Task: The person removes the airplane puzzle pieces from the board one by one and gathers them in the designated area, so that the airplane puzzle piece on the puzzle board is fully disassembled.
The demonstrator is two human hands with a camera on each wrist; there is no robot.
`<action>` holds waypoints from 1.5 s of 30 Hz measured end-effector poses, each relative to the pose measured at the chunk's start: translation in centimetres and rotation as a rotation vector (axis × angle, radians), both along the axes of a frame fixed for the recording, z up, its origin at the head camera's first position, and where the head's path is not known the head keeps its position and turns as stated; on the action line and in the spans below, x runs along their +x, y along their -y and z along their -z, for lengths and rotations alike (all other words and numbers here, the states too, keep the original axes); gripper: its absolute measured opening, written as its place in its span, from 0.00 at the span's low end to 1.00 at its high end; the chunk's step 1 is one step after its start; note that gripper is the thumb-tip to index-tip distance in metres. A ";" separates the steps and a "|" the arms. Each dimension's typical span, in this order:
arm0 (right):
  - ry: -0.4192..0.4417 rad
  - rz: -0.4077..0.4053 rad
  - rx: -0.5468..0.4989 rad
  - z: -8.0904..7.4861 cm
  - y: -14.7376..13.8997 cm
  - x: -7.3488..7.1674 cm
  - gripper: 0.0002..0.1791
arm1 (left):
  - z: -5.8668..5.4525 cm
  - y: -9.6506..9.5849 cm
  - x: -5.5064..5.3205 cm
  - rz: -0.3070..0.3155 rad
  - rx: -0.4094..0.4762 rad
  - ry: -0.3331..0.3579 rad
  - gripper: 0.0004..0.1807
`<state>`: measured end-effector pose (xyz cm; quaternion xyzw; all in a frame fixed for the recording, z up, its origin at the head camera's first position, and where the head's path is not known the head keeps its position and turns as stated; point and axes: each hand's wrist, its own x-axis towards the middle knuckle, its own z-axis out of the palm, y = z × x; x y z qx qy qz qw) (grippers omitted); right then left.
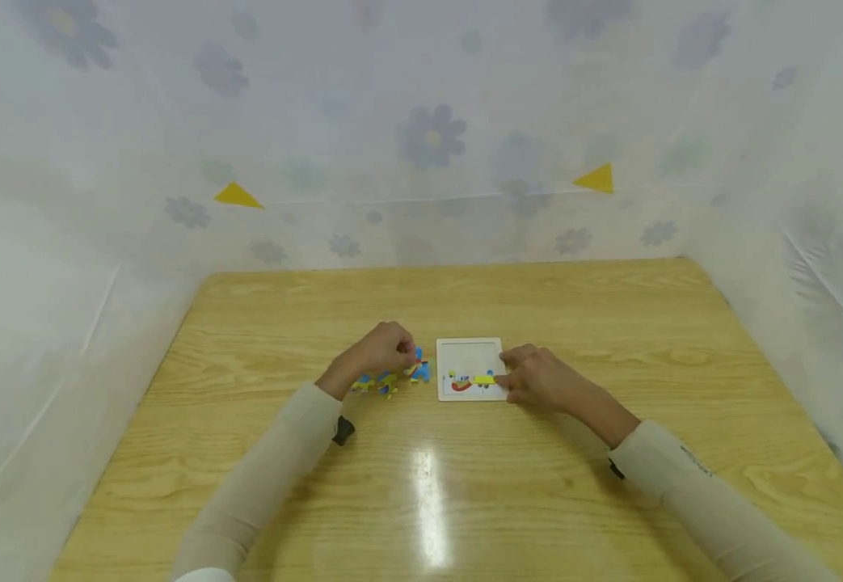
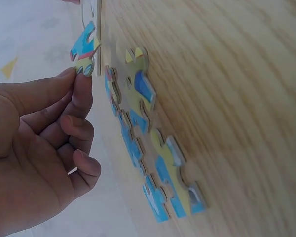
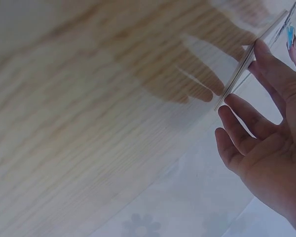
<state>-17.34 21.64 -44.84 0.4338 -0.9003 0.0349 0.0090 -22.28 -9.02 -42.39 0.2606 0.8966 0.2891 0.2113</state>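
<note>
My left hand (image 1: 383, 349) pinches a blue, yellow and red jigsaw piece (image 2: 86, 52) between thumb and index finger, raised off the table, its other fingers loosely bent. Under and beside that hand lie several loose jigsaw pieces (image 2: 140, 91), mostly blue and yellow. A square white puzzle tray (image 1: 469, 341) lies flat to their right. Along its near side sit fitted pieces, including a yellow one (image 1: 482, 379) and a red curved part (image 1: 461, 386). My right hand (image 1: 543, 380) touches the tray's right edge with extended fingers and thumb; one fingertip reaches over the yellow piece.
The wooden table (image 1: 537, 501) carries the tray and pieces near its middle. Pale flowered curtains (image 1: 363, 97) hang behind and on both sides. Yellow triangles (image 1: 597, 179) mark the curtain. A dark wrist strap (image 1: 344, 431) shows at the left sleeve.
</note>
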 end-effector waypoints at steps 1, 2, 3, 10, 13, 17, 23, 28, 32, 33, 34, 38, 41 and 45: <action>0.004 0.002 -0.006 0.0 0.0 0.0 0.18 | -0.1 0.1 0.1 0.003 -0.003 0.005 0.09; 0.002 0.002 -0.007 0.0 0.0 0.0 0.18 | -0.1 0.2 0.1 0.005 -0.005 0.011 0.09; 0.002 0.003 -0.009 -0.1 0.0 0.0 0.18 | -0.1 0.3 0.2 0.007 -0.008 0.017 0.09; 0.004 0.001 -0.024 -0.1 0.0 0.1 0.17 | 0.3 0.6 0.2 0.018 -0.009 0.036 0.10; -0.008 -0.007 -0.020 -0.1 0.0 0.1 0.17 | 0.5 0.6 0.2 0.017 -0.016 0.042 0.10; -0.014 -0.014 -0.020 -0.1 0.0 0.0 0.17 | 1.0 0.5 0.0 0.021 -0.025 0.050 0.10; 0.007 0.005 -0.014 0.0 0.0 0.0 0.18 | 1.3 0.4 0.0 0.028 -0.048 0.029 0.11; 0.013 0.022 -0.003 0.0 0.0 0.1 0.18 | 1.3 0.4 0.2 0.028 -0.051 0.001 0.11; 0.011 0.033 0.001 -0.1 0.0 0.2 0.18 | 1.3 0.4 0.3 0.028 -0.052 -0.014 0.10; 0.010 0.034 0.003 -0.1 0.0 0.3 0.18 | 1.3 0.4 0.3 0.026 -0.055 -0.016 0.10; 0.011 0.039 0.004 -0.1 0.0 0.3 0.18 | 1.2 0.4 0.4 0.024 -0.059 -0.018 0.10; 0.019 0.048 0.006 -0.1 0.0 0.3 0.18 | 1.2 0.5 0.6 0.003 -0.068 -0.012 0.09; 0.039 0.051 -0.010 -0.2 0.0 0.3 0.19 | 1.1 0.5 0.6 -0.013 -0.069 -0.007 0.08; 0.101 0.071 -0.056 -0.5 0.0 0.3 0.20 | 1.0 0.6 0.6 -0.018 -0.062 -0.003 0.08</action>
